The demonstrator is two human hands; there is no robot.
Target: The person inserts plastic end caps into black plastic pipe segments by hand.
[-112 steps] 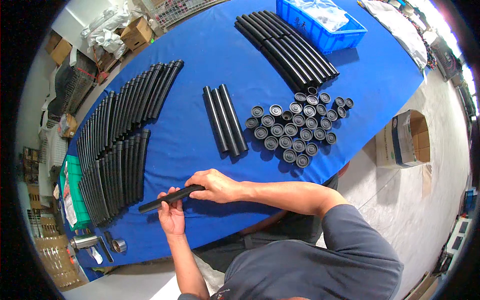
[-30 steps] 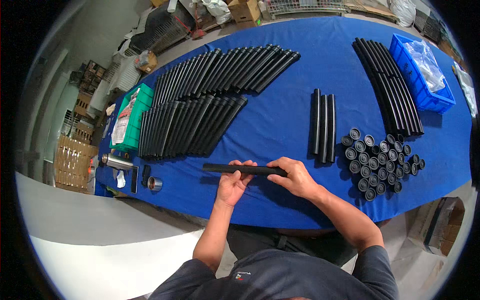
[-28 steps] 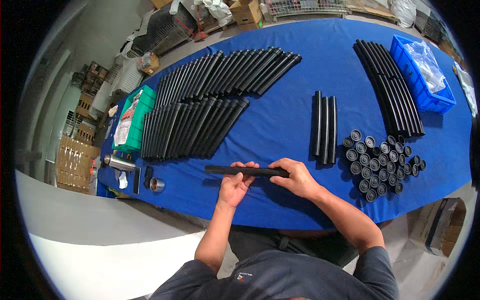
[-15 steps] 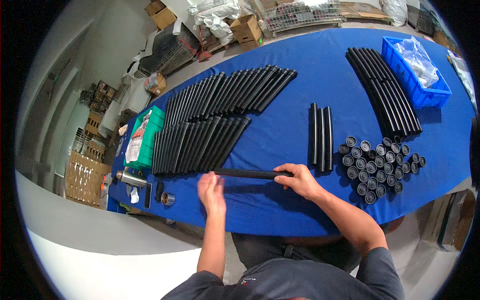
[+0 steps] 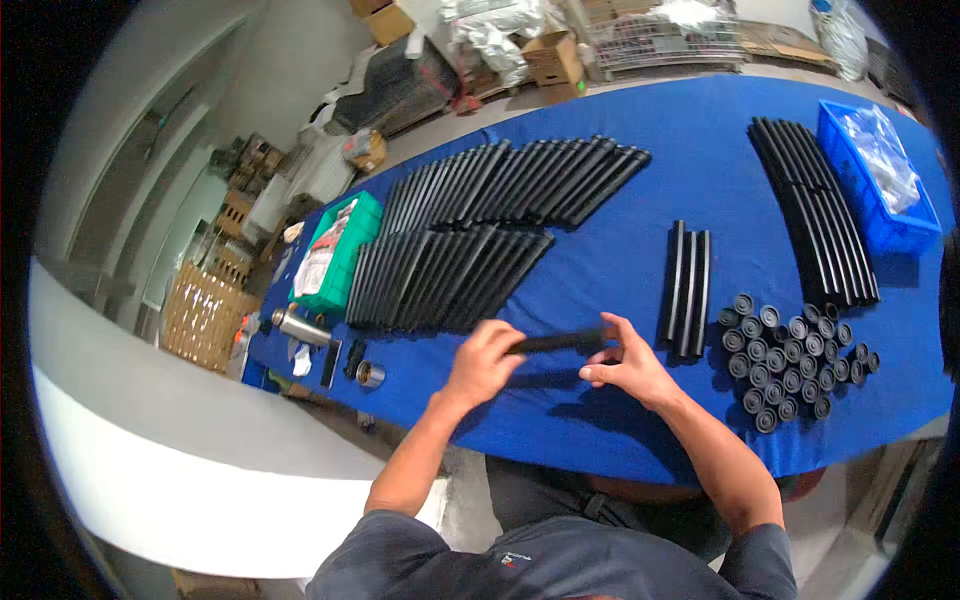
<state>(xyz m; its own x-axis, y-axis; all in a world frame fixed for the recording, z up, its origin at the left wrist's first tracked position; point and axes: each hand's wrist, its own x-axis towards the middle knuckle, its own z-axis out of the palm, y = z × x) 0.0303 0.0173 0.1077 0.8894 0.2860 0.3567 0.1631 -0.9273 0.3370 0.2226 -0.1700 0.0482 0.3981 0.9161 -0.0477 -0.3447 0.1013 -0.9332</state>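
A short black tube (image 5: 557, 342), blurred by motion, is held level above the blue cloth near the table's front edge. My left hand (image 5: 480, 365) is closed around its left end. At the other end, my right hand (image 5: 635, 370) has its thumb and fingers apart, with the fingertips beside the tube's tip. To the right of that hand lie three black tubes (image 5: 686, 290) side by side. Beyond them a cluster of round black caps (image 5: 792, 365) stands with ringed faces up. Two rows of black tubes with thicker far ends (image 5: 440, 280) lie slanted at the left.
Long black tubes (image 5: 815, 215) lie beside a blue crate (image 5: 880, 225) holding clear plastic bags at the far right. At the left are a green crate (image 5: 355, 245), a metal flask (image 5: 300, 328), a phone (image 5: 330, 365) and a tape roll (image 5: 370, 375). Cartons (image 5: 553, 60) stand behind the table.
My left hand has gone from an open palm at the tube's left end to a grip on it. My right hand has loosened its hold. The whole view has shifted, moving the table rightward.
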